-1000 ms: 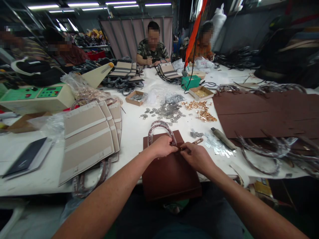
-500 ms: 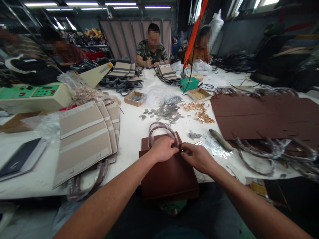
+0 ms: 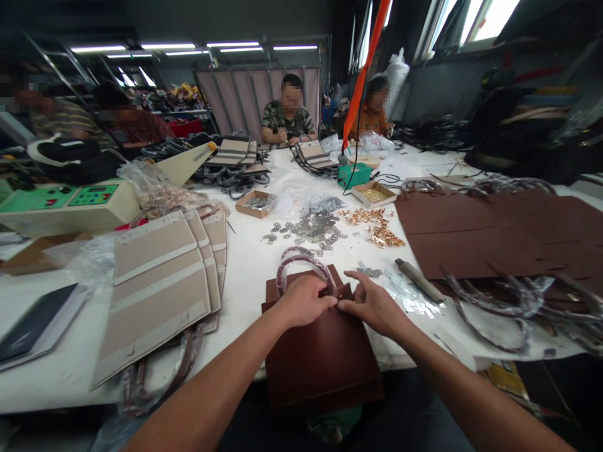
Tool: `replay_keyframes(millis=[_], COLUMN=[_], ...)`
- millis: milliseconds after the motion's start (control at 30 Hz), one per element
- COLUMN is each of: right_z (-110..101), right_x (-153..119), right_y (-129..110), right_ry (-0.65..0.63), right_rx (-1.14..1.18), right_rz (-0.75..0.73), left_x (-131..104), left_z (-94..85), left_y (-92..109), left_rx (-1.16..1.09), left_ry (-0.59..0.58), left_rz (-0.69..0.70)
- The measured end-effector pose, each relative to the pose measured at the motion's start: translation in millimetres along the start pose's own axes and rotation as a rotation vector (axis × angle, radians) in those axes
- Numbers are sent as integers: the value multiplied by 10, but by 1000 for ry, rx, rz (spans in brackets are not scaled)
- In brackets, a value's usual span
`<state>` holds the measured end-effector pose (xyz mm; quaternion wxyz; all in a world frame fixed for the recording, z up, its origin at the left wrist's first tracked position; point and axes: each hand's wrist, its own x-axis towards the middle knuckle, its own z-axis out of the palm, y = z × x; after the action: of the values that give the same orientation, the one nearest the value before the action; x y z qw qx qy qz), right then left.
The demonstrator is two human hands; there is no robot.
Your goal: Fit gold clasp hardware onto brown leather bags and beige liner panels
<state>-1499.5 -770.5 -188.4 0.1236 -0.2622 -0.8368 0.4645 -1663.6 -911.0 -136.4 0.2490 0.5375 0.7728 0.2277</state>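
Note:
A brown handbag (image 3: 323, 358) rests at the table's front edge, close to my body. Its rounded handles (image 3: 281, 271), wrapped in clear plastic, stand up from the top. My left hand (image 3: 308, 301) is closed on the bag's top edge by the handle's right base; its fingertips are partly hidden. Beside it, my right hand (image 3: 372, 304) has thumb and index finger spread apart around a small brown strap tab (image 3: 345, 292). The thumb is at the tab's lower edge, and the index finger points up and left. A tiny shiny spot shows near the tab.
Loose silver plates (image 3: 315, 229) and gold fittings (image 3: 384, 235) lie beyond the bag. Stiff beige-backed panels (image 3: 160, 282) are stacked left, brown bag panels (image 3: 452, 232) right. A grey-handled tool (image 3: 419, 279) lies near my right hand. Co-workers sit across the table.
My right index finger has lifted away from the thumb, opening the pinch at the tab. My left hand keeps its grip. The view has tilted slightly upward.

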Motion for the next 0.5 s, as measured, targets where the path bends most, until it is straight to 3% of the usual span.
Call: replay_keyframes(millis=[100, 167, 233, 367, 433, 500], right_z=[-11, -11, -20, -73, -103, -135], right_x=[65, 132, 221, 468, 623, 804], right_y=[21, 15, -1, 11, 58, 121], right_ry=[-59, -61, -71, -51, -40, -99], right_rx=[-111, -172, -213, -273, -317, -320], right_rz=[-2, -2, -11, -4, 15, 44], left_x=[50, 48, -28, -395, -573, -660], left_z=[21, 79, 176, 459, 614, 755], left_y=[-89, -146, -190, -288, -385, -513], left_rx=[46, 111, 170, 254, 263, 243], left_ry=[8, 80, 242, 690, 751, 719], left_rz=[-31, -51, -14, 188, 286, 347])
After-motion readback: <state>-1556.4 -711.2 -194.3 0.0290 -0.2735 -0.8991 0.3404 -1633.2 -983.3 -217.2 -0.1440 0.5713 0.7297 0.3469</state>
